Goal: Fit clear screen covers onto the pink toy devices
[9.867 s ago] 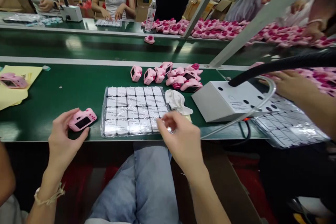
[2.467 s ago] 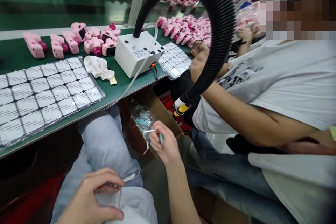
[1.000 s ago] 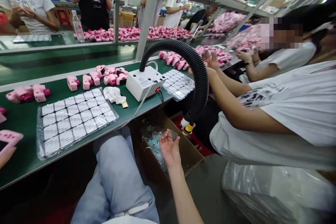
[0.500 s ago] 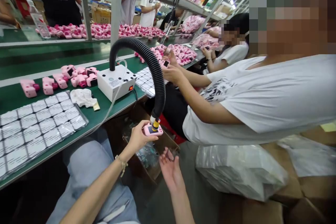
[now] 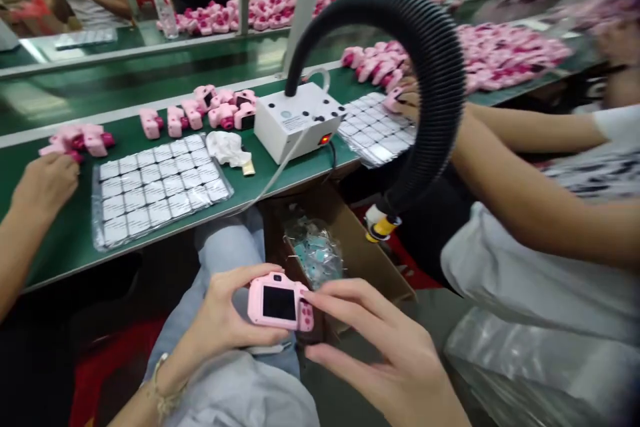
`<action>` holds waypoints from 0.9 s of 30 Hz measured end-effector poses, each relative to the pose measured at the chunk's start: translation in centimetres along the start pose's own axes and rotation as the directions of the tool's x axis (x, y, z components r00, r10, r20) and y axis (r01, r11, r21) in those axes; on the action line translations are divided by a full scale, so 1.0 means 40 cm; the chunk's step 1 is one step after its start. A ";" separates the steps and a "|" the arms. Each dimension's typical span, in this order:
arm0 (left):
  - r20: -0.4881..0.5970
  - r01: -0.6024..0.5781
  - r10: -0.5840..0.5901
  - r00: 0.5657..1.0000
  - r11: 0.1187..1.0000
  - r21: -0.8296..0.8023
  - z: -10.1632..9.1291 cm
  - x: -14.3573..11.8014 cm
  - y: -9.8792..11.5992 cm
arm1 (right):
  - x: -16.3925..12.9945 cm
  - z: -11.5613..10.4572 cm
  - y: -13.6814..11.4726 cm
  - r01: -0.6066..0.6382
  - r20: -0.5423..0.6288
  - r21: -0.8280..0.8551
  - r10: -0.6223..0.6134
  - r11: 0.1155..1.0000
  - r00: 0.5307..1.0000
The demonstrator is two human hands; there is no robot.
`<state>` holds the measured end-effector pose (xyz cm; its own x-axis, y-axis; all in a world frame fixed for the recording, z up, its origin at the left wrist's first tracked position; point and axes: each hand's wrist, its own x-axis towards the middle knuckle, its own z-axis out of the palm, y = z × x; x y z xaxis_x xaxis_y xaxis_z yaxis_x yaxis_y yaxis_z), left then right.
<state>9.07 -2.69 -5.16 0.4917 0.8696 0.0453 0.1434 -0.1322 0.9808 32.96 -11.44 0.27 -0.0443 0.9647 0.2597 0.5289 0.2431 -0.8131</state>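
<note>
The left hand [image 5: 220, 320] grips the pink camera [image 5: 275, 307] by its left end, fingers along the top edge, thumb below. It is held over the lap [image 5: 225, 250], near the box [image 5: 367, 253]. Its long axis runs left to right, dipping slightly rightward; the screen [image 5: 279, 303] faces the person, buttons [image 5: 307, 315] rightmost. The right hand's [image 5: 390, 353] fingers are parted, one at the buttons' end, thumb apart

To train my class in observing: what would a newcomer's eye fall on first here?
Probably the thick black hose, arching from the white box on the green bench. Next, the pink camera in the left hand, low centre, dark screen facing the viewer. Beyond the hose lies a large heap of pink pieces.
</note>
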 end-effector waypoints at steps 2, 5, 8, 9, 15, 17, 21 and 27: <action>-0.069 -0.141 0.153 0.986 0.978 0.156 -0.047 -0.036 0.022 | 0.089 0.018 -0.053 0.172 0.174 -0.039 -0.163 0.984 0.971; -0.130 -0.246 0.301 0.945 0.914 0.323 -0.091 -0.069 0.040 | 0.161 0.052 -0.101 0.304 0.309 -0.073 -0.268 0.950 0.912; -0.175 -0.236 0.309 0.935 0.909 0.345 -0.113 -0.094 0.051 | 0.186 0.076 -0.127 0.369 0.360 -0.101 -0.311 0.924 0.879; -0.183 -0.219 0.291 0.939 0.917 0.332 -0.118 -0.101 0.053 | 0.189 0.081 -0.134 0.381 0.372 -0.103 -0.320 0.919 0.871; -0.194 -0.221 0.278 0.941 0.937 0.271 -0.149 -0.128 0.043 | 0.193 0.111 -0.175 0.363 0.427 -0.110 -0.286 0.925 0.858; -0.189 -0.238 0.297 0.936 0.930 0.280 -0.162 -0.134 0.032 | 0.193 0.122 -0.187 0.349 0.432 -0.127 -0.265 0.929 0.862; -0.196 -0.227 0.286 0.938 0.934 0.275 -0.185 -0.145 0.017 | 0.195 0.144 -0.208 0.336 0.432 -0.149 -0.245 0.930 0.868; -0.240 -0.188 0.214 0.947 0.974 0.128 -0.209 -0.162 0.032 | 0.216 0.175 -0.224 0.303 0.455 -0.082 -0.235 0.949 0.859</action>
<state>-1.09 -4.51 -2.63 0.2898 0.9094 0.2984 0.1571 -0.3527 0.9225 21.90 -4.57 6.14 -0.5478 0.8177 0.1767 0.5586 0.5148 -0.6504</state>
